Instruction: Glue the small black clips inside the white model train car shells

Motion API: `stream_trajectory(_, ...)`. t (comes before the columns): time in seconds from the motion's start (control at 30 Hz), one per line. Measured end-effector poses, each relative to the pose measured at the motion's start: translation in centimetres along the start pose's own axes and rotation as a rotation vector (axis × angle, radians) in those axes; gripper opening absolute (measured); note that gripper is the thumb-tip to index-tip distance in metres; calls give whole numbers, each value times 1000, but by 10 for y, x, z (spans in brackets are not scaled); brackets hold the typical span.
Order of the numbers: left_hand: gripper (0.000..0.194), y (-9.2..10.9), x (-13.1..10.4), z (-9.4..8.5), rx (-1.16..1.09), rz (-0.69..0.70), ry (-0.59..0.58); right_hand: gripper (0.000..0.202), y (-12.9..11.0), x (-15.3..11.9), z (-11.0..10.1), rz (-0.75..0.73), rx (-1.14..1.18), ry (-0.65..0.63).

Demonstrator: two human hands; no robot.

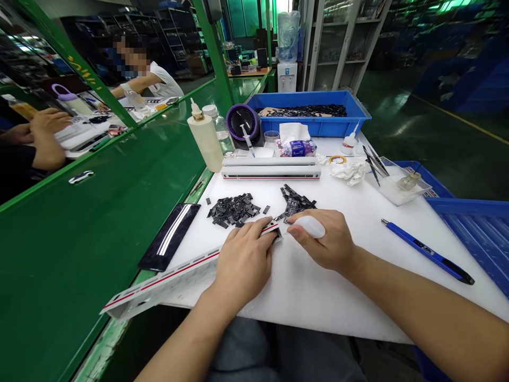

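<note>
Nearest, a slotted white channel (175,276) with a red line is seen slanting across the left of the white surface (302,297), its near end carried past the edge. Its far end is gripped by the left hand (244,260), fingers bent over the top. A white squeeze bottle (312,226) is held in the closed right hand (324,239), just beside that end; whether channel and nozzle are touching cannot be told. To the right, a blue pen-shaped tool (427,252) is laid down. At left, a dark glossy slab (169,239) is crossed by bright stripes.

Beyond the hands, two heaps of small black pieces (233,210) are spread, the right one partly hidden by the right hand. Behind these, two white rails (270,172) are placed side by side. Farther back, a large dispensing bottle (204,138), a syringe (247,140) and a tissue pack (296,147) are noted. A blue bin (310,125) is filled with dark parts. Farthest, a water dispenser (287,77) is seen.
</note>
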State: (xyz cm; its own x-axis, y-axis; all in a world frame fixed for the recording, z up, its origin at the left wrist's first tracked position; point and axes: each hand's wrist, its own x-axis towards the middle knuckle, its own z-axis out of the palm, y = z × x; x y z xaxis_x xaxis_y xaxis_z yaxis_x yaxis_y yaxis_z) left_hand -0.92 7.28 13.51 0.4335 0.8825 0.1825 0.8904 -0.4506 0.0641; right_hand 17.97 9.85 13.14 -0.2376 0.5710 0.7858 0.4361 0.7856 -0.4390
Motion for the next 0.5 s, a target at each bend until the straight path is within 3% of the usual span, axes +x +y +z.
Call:
stream_trajectory(0.37, 32, 0, -1, 0, 3, 9, 17, 21, 0, -2, 1, 24, 31, -4)
stream_trajectory(0.43, 30, 0, -1, 0, 2, 10, 9, 22, -1, -2, -3, 117, 113, 14)
stream_trajectory(0.5, 27, 0, -1, 0, 3, 10, -2, 26, 0, 1, -11, 290, 278, 110)
